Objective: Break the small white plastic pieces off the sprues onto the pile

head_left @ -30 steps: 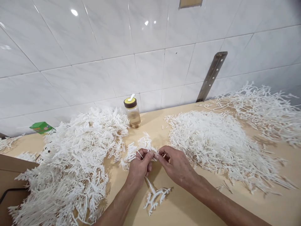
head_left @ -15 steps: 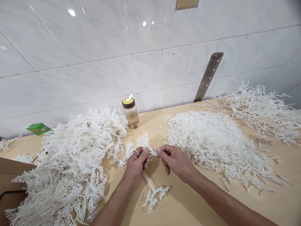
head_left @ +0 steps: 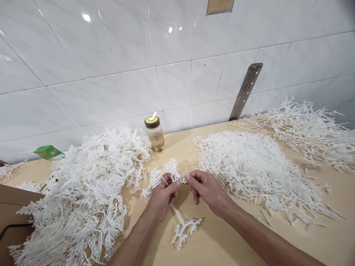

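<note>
My left hand (head_left: pixel 165 192) is closed around a white branched plastic stem (head_left: pixel 181 221). Its bare forked end hangs below the hand over the table, while feathery white sprigs (head_left: pixel 172 168) stick out above the fingers. My right hand (head_left: pixel 203 186) pinches with thumb and forefinger at the tip of a small sprig, close to the left fingertips. The exact contact between the fingertips is too small to make out. To the left lies a big heap of feathery white branches (head_left: pixel 91 184), and to the right a flatter pile of white sprigs (head_left: pixel 249 166).
Bare white forked stems (head_left: pixel 310 129) lie at the back right. A jar with a yellow lid (head_left: pixel 154 133) stands by the tiled wall. A green carton (head_left: pixel 47 152) is at the back left, a brown box (head_left: pixel 16 207) at the left edge. A metal strip (head_left: pixel 246 91) runs up the wall.
Both hands stay almost in place. My left thumb has shifted slightly toward the right fingertips, and the stem with its hanging end has moved a little to the right.
</note>
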The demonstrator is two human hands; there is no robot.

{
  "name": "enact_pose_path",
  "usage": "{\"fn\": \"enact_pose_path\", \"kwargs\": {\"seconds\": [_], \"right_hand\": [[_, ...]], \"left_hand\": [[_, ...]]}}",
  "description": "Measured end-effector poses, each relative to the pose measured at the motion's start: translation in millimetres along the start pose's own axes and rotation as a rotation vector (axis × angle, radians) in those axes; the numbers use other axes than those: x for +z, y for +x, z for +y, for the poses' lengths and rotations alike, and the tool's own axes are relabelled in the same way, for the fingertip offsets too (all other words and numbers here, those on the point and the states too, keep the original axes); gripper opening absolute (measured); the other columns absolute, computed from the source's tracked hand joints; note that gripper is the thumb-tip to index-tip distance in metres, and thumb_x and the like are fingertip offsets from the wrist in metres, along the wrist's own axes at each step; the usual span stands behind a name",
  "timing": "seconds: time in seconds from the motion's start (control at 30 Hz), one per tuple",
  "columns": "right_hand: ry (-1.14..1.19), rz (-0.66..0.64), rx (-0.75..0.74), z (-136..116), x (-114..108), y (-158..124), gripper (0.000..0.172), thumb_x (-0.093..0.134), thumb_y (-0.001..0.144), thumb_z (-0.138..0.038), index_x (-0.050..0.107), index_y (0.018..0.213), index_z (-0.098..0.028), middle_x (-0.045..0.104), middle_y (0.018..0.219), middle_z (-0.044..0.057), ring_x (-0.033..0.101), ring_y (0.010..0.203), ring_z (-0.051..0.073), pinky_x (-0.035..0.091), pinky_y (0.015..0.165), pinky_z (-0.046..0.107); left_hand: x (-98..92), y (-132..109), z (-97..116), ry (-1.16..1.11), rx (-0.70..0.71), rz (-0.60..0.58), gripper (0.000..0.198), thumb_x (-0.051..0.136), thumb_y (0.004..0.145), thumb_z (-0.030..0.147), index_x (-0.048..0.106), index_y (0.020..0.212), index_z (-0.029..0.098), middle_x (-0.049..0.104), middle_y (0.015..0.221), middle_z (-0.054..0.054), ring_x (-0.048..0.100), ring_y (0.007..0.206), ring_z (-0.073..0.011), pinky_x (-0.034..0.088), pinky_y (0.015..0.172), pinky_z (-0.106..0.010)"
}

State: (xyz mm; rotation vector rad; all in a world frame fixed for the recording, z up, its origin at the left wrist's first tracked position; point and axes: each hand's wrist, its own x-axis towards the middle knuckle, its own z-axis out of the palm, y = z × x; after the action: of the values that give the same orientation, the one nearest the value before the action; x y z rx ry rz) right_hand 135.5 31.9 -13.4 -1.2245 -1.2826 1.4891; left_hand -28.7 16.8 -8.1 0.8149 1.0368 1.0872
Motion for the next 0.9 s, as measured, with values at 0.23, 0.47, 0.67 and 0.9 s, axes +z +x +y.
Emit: {"fn": "enact_pose_path", "kwargs": {"seconds": [0.23, 0.47, 0.67, 0.9], "right_hand": [[-0.095, -0.018, -0.048, -4, 4, -6, 0.031, 0.057, 0.087, -0.05, 0.059, 0.082, -0.019, 0.051, 0.051, -0.007, 0.05, 0.037, 0.01, 0.044, 0.04, 0.022], [-0.243, -0.07, 0.0, -10, 3, -9, 0.027, 0.051, 0.09, -0.041, 0.055, 0.074, -0.019, 0.05, 0.053, -0.007, 0.052, 0.033, 0.009, 0.037, 0.036, 0.019], [-0.38, -0.072, 0.013, -12, 2, -10, 0.017, 0.054, 0.085, -0.033, 0.055, 0.076, -0.019, 0.052, 0.061, -0.007, 0.055, 0.035, 0.009, 0.042, 0.035, 0.02], [-0.335, -0.039, -0.003, -11, 8, -11, 0.018, 0.056, 0.086, -0.037, 0.056, 0.083, -0.019, 0.054, 0.063, -0.006, 0.054, 0.034, 0.009, 0.046, 0.034, 0.021]], "left_hand": [[3.6, 0, -3, 0.04, 0.006, 0.093, 0.039, 0.079, 0.069, 0.046, 0.051, 0.074, 0.019, 0.044, 0.049, 0.007, 0.032, 0.046, -0.0066, 0.02, 0.044, -0.02], [3.8, -2, -5, 0.242, 0.061, 0.095, 0.039, 0.073, 0.074, 0.052, 0.053, 0.071, 0.019, 0.043, 0.05, 0.007, 0.034, 0.046, -0.0078, 0.025, 0.047, -0.021], [-0.3, -4, -13, 0.699, 0.339, 0.231, 0.027, 0.057, 0.088, 0.044, 0.061, 0.075, 0.021, 0.051, 0.055, 0.003, 0.051, 0.055, -0.0148, 0.043, 0.061, -0.028], [-6.0, -3, -19, 0.893, 0.521, 0.269, 0.02, 0.054, 0.091, 0.039, 0.064, 0.088, 0.022, 0.067, 0.08, -0.005, 0.064, 0.086, -0.0233, 0.048, 0.087, -0.036]]}}
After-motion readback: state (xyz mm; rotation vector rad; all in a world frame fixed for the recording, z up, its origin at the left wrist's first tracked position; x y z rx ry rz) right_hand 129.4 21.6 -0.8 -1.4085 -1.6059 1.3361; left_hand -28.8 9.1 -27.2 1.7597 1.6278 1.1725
